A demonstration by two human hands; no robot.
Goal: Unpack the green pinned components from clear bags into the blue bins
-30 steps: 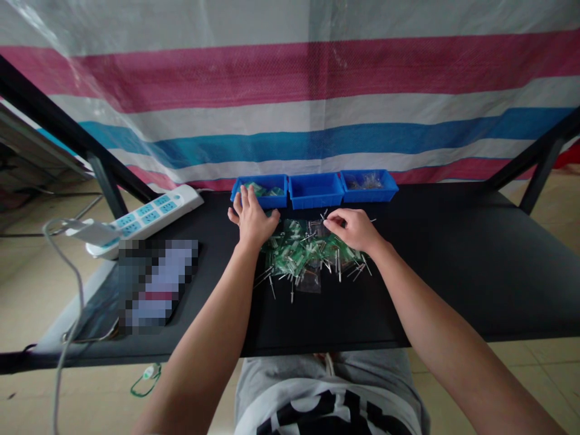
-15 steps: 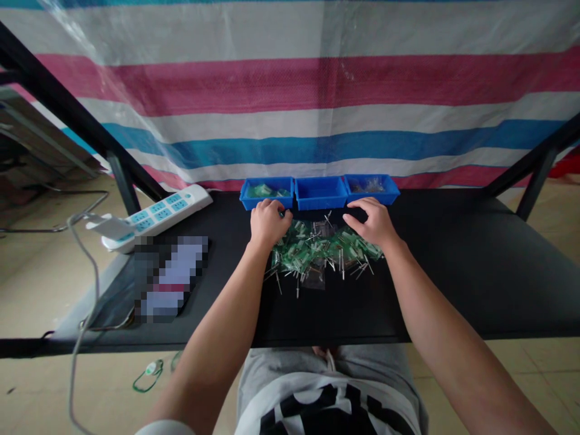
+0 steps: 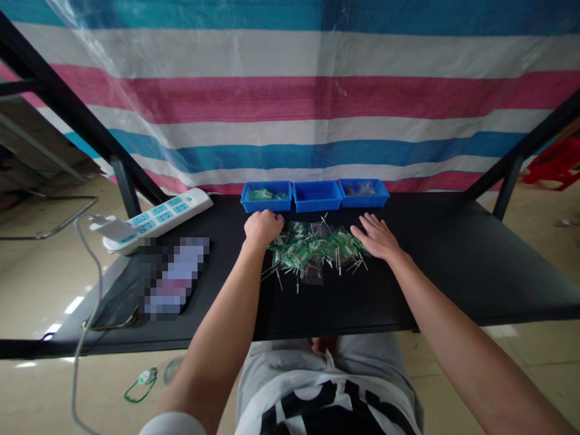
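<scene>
A pile of small green parts and thin metal pins (image 3: 312, 249) lies on the black table (image 3: 453, 266) in front of three blue bins (image 3: 316, 196). My left hand (image 3: 262, 228) rests at the pile's left edge with its fingers curled under; what they hold, if anything, is hidden. My right hand (image 3: 377, 236) lies flat with fingers stretched out at the pile's right edge. The left bin holds green parts, the middle one looks bare, and the right one holds clear bits.
A white power strip (image 3: 154, 217) with a grey cable lies at the table's back left. A blurred flat object (image 3: 171, 277) sits in front of it. A striped tarpaulin (image 3: 299, 103) hangs behind the table, between black frame posts.
My left hand drew back from the left bin and curled at the pile's edge. My right hand moved right and flattened out. The view tilted up.
</scene>
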